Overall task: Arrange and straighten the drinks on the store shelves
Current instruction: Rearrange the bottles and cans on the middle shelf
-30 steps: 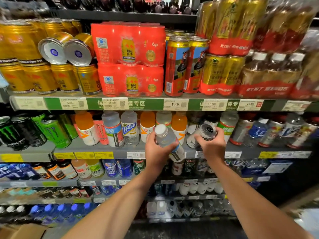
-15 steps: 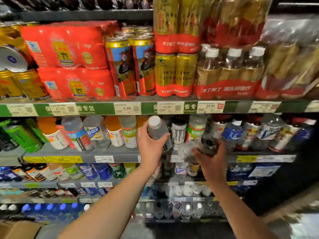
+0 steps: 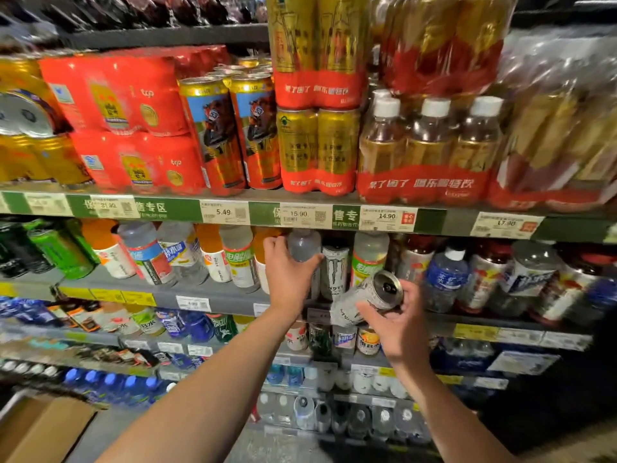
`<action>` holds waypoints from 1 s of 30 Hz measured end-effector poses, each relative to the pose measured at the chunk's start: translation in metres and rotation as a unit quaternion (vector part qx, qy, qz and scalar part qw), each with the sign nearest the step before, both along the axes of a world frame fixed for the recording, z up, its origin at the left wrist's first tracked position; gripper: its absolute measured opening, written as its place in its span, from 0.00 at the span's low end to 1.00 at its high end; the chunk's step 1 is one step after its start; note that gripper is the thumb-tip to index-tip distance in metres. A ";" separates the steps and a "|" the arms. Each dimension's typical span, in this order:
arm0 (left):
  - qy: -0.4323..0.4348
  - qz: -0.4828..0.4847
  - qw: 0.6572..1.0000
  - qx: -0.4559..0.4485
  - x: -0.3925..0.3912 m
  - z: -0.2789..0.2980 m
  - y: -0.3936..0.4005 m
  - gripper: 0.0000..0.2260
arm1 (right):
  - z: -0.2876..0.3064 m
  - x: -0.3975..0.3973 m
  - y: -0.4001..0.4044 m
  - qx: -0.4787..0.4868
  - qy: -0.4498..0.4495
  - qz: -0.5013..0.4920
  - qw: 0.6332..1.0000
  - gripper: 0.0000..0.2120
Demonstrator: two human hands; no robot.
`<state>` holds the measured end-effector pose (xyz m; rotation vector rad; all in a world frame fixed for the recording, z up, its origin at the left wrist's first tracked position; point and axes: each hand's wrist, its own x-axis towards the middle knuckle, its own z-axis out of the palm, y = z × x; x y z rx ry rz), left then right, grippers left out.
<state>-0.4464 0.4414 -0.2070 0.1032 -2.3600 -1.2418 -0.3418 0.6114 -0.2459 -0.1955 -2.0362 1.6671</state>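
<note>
At frame centre the left hand (image 3: 287, 275) grips a clear bottle (image 3: 303, 245) on the middle shelf (image 3: 213, 295); the right hand (image 3: 399, 324) holds a tilted white can (image 3: 367, 297) just right. I'd stand the bottle upright first, then slot the can beside the standing white can (image 3: 335, 269), label out.

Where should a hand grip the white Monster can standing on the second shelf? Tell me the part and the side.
Grip the white Monster can round its mid-body from the front, the aisle side. It stands upright with its label facing out; the left hand holding a clear bottle crowds its left, a green-labelled bottle its right, and the shelf above leaves little room overhead.
</note>
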 end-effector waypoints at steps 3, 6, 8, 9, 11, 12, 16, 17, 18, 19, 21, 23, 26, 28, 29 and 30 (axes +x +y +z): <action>0.000 0.006 1.000 -0.013 -0.003 -0.003 0.000 0.22 | -0.005 -0.003 0.000 -0.030 -0.016 0.004 0.999 0.30; 0.026 0.002 0.999 -0.031 -0.002 -0.009 -0.001 0.21 | -0.012 -0.003 0.001 -0.043 -0.028 0.011 0.999 0.28; 0.039 0.006 0.998 -0.047 -0.002 -0.014 0.000 0.21 | -0.012 -0.002 0.000 -0.049 -0.037 0.017 0.998 0.28; 0.043 0.008 0.998 -0.053 -0.002 -0.016 0.000 0.20 | -0.011 -0.001 0.000 -0.053 -0.040 0.018 0.998 0.27; 0.044 0.004 0.997 -0.058 -0.003 -0.019 0.001 0.20 | -0.011 -0.001 0.000 -0.054 -0.044 0.016 0.997 0.27; 0.045 -0.003 0.998 -0.055 -0.003 -0.021 0.000 0.20 | -0.010 -0.001 0.000 -0.054 -0.044 0.017 0.997 0.27; 0.051 -0.036 0.998 -0.022 -0.006 -0.024 -0.004 0.18 | -0.006 0.002 -0.001 -0.047 -0.050 0.021 0.997 0.26; 0.052 -0.037 0.998 -0.021 -0.007 -0.024 -0.005 0.18 | -0.006 0.003 -0.001 -0.044 -0.053 0.022 0.997 0.26; 0.052 -0.037 0.998 -0.021 -0.008 -0.024 -0.006 0.19 | -0.005 0.003 -0.002 -0.041 -0.054 0.023 0.997 0.26; 0.051 -0.034 0.998 -0.020 -0.007 -0.025 -0.006 0.19 | -0.005 0.004 -0.002 -0.039 -0.056 0.024 0.997 0.26; 0.059 -0.018 0.998 -0.012 -0.003 -0.025 -0.006 0.23 | -0.003 0.003 -0.003 -0.040 -0.055 0.026 0.997 0.26; 0.097 0.005 0.995 -0.013 0.003 -0.024 -0.004 0.29 | -0.003 0.002 -0.002 -0.047 -0.048 0.025 0.997 0.27; 0.135 -0.036 0.988 -0.067 0.013 -0.022 0.005 0.26 | -0.001 0.001 -0.001 -0.055 -0.037 0.020 0.998 0.27; 0.105 -0.094 0.979 -0.150 0.015 -0.019 0.014 0.23 | -0.001 0.000 0.000 -0.053 -0.035 0.020 0.998 0.27; 0.081 -0.109 0.972 -0.190 0.014 -0.018 0.018 0.22 | -0.001 0.000 0.000 -0.051 -0.035 0.020 0.998 0.26; 0.055 -0.113 0.967 -0.222 0.013 -0.017 0.021 0.21 | -0.001 -0.001 0.001 -0.052 -0.034 0.021 0.998 0.26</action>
